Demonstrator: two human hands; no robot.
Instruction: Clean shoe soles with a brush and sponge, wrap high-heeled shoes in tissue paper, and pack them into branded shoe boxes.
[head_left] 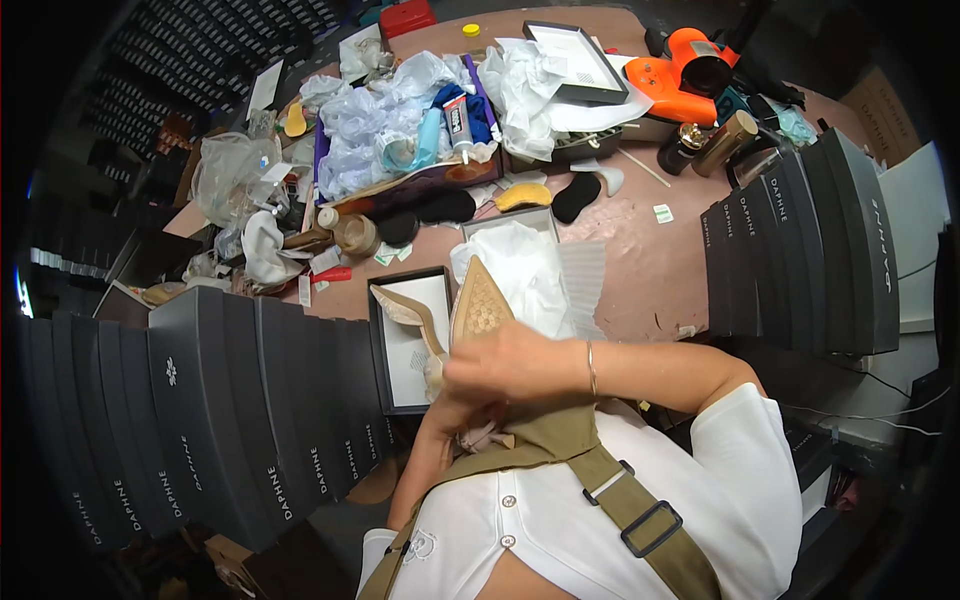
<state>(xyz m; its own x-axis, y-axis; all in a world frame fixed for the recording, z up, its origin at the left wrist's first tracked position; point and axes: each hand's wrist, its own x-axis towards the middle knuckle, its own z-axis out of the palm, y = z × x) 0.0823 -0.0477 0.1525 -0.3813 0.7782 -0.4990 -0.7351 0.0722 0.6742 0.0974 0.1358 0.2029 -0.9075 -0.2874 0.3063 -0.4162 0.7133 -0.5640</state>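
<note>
Currently, we have our right hand (510, 362) closed around the near end of a beige shoe (482, 300); its patterned sole faces up and its pointed toe is directed away from us. Our left hand (450, 412) sits just beneath, partly hidden, and we cannot tell what its fingers hold. Adjacent left, we see a second beige shoe (408, 309) over a black-rimmed box (437, 291). White tissue paper (515, 275) lies beyond. Dark shoe boxes (215, 400) flank us on both sides.

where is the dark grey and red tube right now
In the head view, the tube is above the middle, slightly left, lying among the crumpled plastic in the purple-edged box, just right of a light-blue item.
</note>
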